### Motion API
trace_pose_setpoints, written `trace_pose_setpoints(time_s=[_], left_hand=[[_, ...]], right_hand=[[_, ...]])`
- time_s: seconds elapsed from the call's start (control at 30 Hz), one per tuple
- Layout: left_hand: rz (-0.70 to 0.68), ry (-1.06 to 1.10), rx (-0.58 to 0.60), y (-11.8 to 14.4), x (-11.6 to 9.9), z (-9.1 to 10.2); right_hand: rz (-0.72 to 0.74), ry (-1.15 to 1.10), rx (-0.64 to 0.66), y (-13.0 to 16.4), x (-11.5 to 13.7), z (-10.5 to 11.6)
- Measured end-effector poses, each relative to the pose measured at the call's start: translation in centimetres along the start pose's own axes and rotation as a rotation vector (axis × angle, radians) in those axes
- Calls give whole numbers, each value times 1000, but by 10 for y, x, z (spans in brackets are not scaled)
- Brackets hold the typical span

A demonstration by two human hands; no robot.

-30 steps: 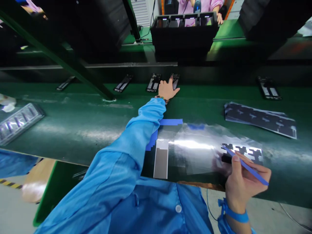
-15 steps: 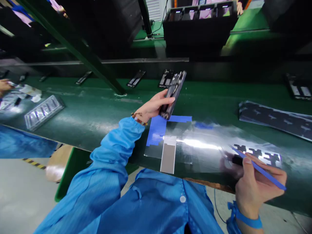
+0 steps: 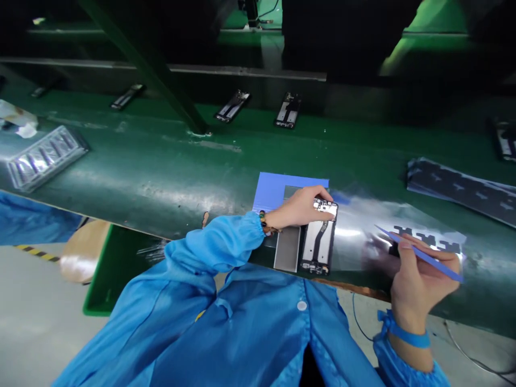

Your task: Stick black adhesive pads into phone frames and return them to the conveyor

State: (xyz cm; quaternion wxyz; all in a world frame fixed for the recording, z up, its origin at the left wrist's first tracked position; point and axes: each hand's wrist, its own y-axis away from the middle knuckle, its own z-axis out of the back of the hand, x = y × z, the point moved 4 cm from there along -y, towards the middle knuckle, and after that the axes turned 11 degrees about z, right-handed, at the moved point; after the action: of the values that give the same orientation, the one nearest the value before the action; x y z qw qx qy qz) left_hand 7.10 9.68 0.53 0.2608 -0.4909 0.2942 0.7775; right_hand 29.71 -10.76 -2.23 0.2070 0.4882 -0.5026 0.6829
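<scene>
My left hand is closed around the upper end of an opened phone frame, which shows silver plates and a dark ribbon cable. The frame is low over the bench's front edge, just right of a grey flat panel; whether it touches the bench I cannot tell. Beneath that hand lies a blue sheet, partly covered. My right hand grips blue tweezers, tips pointing left. Black cut-out stickers on a clear film lie just beyond the right-hand fingers.
Phone frames lie along the back of the green bench. A stack of dark strips is at right, a clear plastic tray at left. A green post rises from the bench. Below stands a green bin.
My left hand has brought the phone frame down and toward me, from above the bench to beside the grey panel. My right hand stays near the stickers with the tweezers. The view has tilted down.
</scene>
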Motion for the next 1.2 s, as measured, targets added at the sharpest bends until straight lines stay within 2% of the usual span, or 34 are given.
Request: trace_pose_setpoints(time_s=[0.07, 0.2, 0.3, 0.4, 0.47, 0.53, 0.6, 0.67, 0.8, 1.03, 1.2], left_hand=[[-30, -80, -44, 0, 2, -3], [-241, -349, -62, 1, -2, 1], [-346, -564, -80, 5, -4, 21], [-355, -670, -109, 9, -1, 54], [-367, -661, -105, 11, 3, 74], [-396, -642, -78, 12, 9, 84], [-421, -653, -53, 12, 16, 86], [-436, -693, -44, 10, 20, 82], [-460, -764, -61, 11, 17, 74], [-485, -847, -96, 15, 10, 68], [-454, -859, -96, 15, 13, 68]], right_hand=[[-56, -25, 90, 4, 7, -13], [-148, -59, 231, 4, 24, -49], [-185, -62, 304, -7, 35, -75], [-183, -102, 397, -9, 49, -99], [-193, -119, 521, 5, 60, -115], [-219, -128, 698, 29, 71, -132], [-225, -144, 840, 56, 83, -147], [-227, -159, 906, 78, 92, -158], [-238, -126, 940, 98, 97, -171], [-229, -75, 909, 101, 91, -176], [-291, -170, 915, 102, 95, -179]])
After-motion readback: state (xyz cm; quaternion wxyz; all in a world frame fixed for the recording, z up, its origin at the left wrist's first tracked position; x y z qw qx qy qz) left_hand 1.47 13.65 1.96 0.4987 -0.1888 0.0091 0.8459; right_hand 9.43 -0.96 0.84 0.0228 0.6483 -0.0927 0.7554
